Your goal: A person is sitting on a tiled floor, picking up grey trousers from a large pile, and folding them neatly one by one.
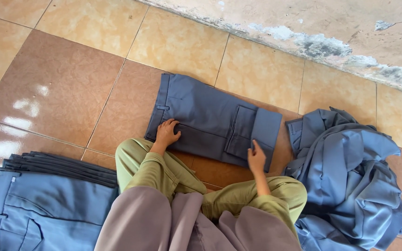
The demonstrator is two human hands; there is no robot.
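A pair of blue-grey trousers (pixel 210 116) lies folded flat on the tiled floor in front of my crossed legs. My left hand (pixel 167 131) rests on its near left corner by the waistband, fingers curled on the cloth. My right hand (pixel 256 158) presses the near right edge, where the legs are folded back over. Neither hand lifts the cloth.
A neat stack of folded blue trousers (pixel 47 200) sits at my left. A loose heap of unfolded blue-grey garments (pixel 350 176) lies at my right. A stained, peeling wall (pixel 312 32) runs along the far side of the tan and brown floor tiles (pixel 56 83).
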